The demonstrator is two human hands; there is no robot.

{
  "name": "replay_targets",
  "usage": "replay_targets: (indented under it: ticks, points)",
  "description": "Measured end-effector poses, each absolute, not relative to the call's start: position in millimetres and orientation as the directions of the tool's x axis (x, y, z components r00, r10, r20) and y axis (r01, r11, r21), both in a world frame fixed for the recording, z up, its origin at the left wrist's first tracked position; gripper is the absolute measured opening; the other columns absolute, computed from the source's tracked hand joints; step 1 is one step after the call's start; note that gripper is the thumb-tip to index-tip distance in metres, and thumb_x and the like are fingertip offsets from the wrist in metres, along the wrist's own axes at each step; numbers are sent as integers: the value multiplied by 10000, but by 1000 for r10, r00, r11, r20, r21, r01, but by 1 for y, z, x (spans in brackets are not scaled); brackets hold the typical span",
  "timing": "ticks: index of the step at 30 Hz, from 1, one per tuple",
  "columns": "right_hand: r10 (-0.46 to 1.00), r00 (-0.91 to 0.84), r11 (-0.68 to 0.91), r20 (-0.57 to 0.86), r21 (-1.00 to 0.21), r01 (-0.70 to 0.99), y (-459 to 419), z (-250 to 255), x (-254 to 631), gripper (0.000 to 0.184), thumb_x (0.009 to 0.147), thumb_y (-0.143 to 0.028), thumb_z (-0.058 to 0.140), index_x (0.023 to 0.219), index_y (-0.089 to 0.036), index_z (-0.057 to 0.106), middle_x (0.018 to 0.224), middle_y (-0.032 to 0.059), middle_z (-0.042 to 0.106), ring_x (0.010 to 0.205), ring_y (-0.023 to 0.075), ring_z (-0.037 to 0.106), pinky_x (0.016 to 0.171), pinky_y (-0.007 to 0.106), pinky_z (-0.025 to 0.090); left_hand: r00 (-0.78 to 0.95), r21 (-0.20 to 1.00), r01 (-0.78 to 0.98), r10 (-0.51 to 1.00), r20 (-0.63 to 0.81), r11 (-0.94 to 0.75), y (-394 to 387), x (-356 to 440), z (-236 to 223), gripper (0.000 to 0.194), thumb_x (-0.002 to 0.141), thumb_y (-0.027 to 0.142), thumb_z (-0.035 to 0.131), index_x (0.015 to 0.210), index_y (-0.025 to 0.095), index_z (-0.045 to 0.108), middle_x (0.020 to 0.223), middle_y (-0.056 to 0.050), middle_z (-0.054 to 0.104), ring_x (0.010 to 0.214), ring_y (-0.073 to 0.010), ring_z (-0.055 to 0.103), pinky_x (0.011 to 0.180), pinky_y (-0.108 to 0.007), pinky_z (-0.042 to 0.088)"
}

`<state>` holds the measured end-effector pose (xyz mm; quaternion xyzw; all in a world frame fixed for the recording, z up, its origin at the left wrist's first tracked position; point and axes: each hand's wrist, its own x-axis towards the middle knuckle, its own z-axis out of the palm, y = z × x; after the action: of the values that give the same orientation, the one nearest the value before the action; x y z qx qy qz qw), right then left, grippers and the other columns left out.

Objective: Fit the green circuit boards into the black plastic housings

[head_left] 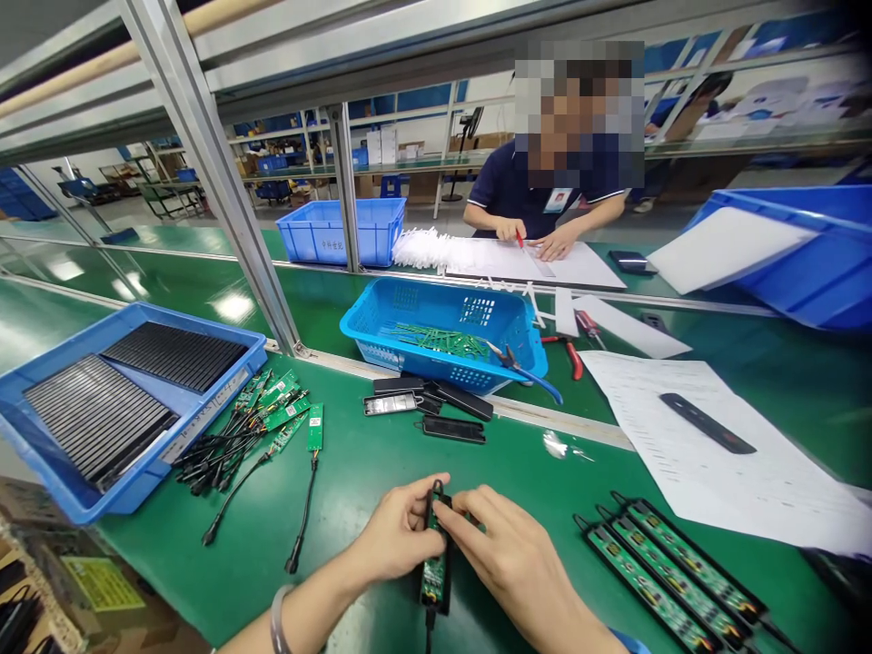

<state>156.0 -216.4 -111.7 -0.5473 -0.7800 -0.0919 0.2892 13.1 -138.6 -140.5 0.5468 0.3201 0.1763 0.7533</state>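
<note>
Low in the middle of the view, my left hand (393, 538) grips a narrow black plastic case with a green circuit board (433, 578) lying in it. A black loop stands at the case's far end and a cable leaves its near end. My right hand (512, 556) has its fingers closed on the case's upper right part; whether they pinch anything smaller is hidden. Just beyond my hands lie several black case shells (453, 429). To the right are three black cases with boards (671, 572), side by side.
Circuit boards with cables (272, 413) are heaped at left beside a blue tray (255, 350) of black shells. A blue basket (442, 363) holds green strips and pliers. Papers (688, 481) lie at right. Across the bench a co-worker (545, 218) handles a white sheet. A metal post (224, 182) rises at left.
</note>
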Motion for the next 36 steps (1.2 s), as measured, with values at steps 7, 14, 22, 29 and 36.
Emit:
replay_targets:
  ticks: [7, 14, 22, 29, 36]
  points:
    - [762, -220, 420, 610, -207, 883, -223, -115, 156, 268, 987, -146, 406, 908, -129, 662, 738, 54, 629, 634, 168, 512, 565, 292, 404, 754, 922, 76, 583, -302, 380, -141, 13, -135, 760, 553, 66, 597, 1305, 161, 560, 703, 37, 541, 589, -84, 415, 537, -207, 266]
    - [779, -160, 382, 607, -257, 888, -222, -115, 156, 240, 961, -127, 441, 855, -168, 653, 729, 39, 600, 629, 156, 517, 566, 270, 399, 756, 930, 92, 583, -298, 356, -140, 14, -137, 739, 569, 52, 590, 1296, 178, 565, 724, 40, 552, 573, -70, 397, 516, -199, 234]
    - [843, -122, 344, 524, -349, 872, -216, -120, 155, 260, 983, -160, 387, 837, -181, 601, 758, 45, 584, 686, 169, 555, 596, 275, 449, 770, 928, 87, 567, -293, 362, -139, 16, -135, 676, 559, 50, 583, 1227, 151, 591, 739, 30, 560, 593, -78, 436, 527, -197, 268]
    - [924, -12, 163, 382, -364, 917, -201, -120, 216, 302, 972, -241, 332, 746, -231, 531, 719, 26, 578, 625, 158, 583, 558, 253, 504, 668, 904, 58, 657, -350, 423, -137, 17, -127, 536, 603, 130, 660, 1103, 220, 488, 723, 40, 574, 621, -106, 566, 553, -196, 356]
    - [858, 305, -229, 413, -224, 947, -190, -142, 305, 485, 963, -367, 292, 534, -225, 468, 562, 77, 488, 500, 219, 555, 426, 322, 358, 663, 886, 47, 650, -373, 460, -133, 15, -129, 578, 620, 311, 754, 1083, 230, 419, 759, 47, 555, 553, -79, 530, 513, -202, 423]
